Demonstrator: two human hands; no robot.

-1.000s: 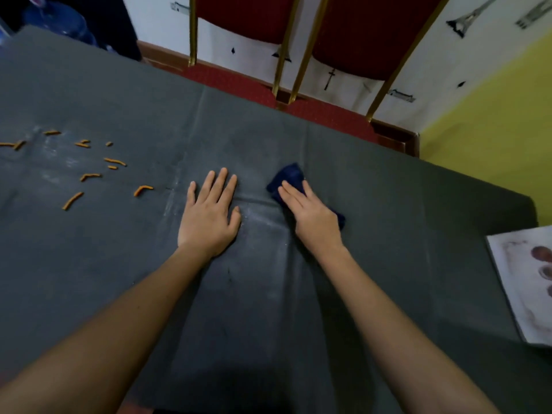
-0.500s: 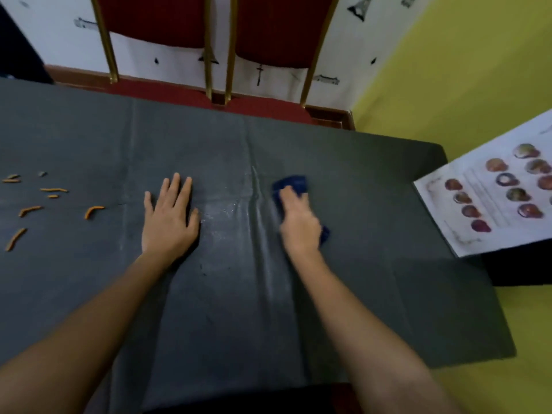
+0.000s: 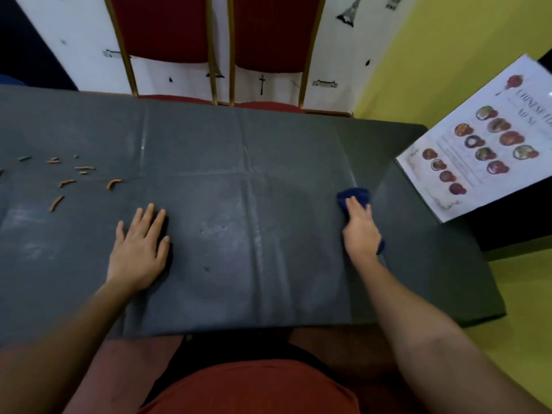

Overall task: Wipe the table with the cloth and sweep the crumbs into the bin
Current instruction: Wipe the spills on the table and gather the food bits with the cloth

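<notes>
Basically we're in the wiping step: our right hand [image 3: 360,231] presses flat on the blue cloth [image 3: 355,195] at right of centre, near the right end of the table [image 3: 268,162], not pinching it. Our left hand [image 3: 138,246] lies open and empty, lower left. Orange crumbs [image 3: 67,182] sit scattered at far left, unswept. No bin is visible. Next move, we judge: drag the cloth leftward to gather them.
</notes>
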